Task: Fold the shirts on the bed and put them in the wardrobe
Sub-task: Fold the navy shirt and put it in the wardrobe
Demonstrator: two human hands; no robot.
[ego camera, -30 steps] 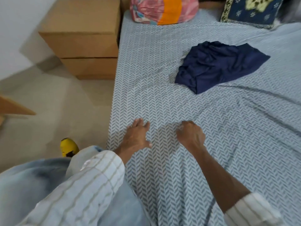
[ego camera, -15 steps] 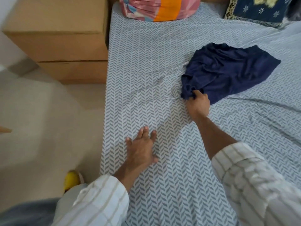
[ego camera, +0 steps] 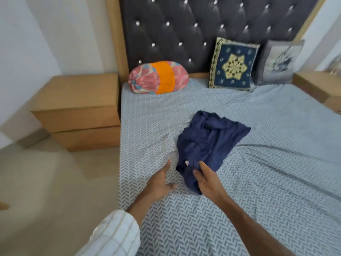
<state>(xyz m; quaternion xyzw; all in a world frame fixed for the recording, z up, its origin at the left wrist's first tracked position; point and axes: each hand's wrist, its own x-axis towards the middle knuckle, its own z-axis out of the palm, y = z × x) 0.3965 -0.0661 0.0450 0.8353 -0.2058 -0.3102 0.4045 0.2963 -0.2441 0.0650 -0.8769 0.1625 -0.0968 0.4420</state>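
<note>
Since the frame half a second back, the navy shirt (ego camera: 208,143) has been drawn down the bed (ego camera: 276,182) toward its near left edge, and it now lies in a more bunched, elongated heap with its lower end at my hands. My view has also lifted: the tufted headboard (ego camera: 212,30), the bolster pillow (ego camera: 158,77), the blue patterned cushion (ego camera: 233,66) and the grey cushion (ego camera: 280,61) now show in full, where before only their lower edges did. My right hand (ego camera: 207,182) sits at the shirt's near end, over the cloth; its fingers (ego camera: 197,177) look loosely curled on the fabric, thumb raised, but I cannot tell whether they actually pinch it. My left hand (ego camera: 159,183), earlier pressed flat on the sheet lower down, is now lifted and reaching toward the shirt's left side, fingers spread apart and holding nothing, just beside the cloth without touching it. I judge the shirt was pulled close so both hands can work it without stretching, and the left hand is coming in to take a second corner for spreading. The garment is crumpled, not yet laid flat, so folding has not begun. The bedside cabinet (ego camera: 79,111) stands at the left of the bed. No wardrobe is in view.
</note>
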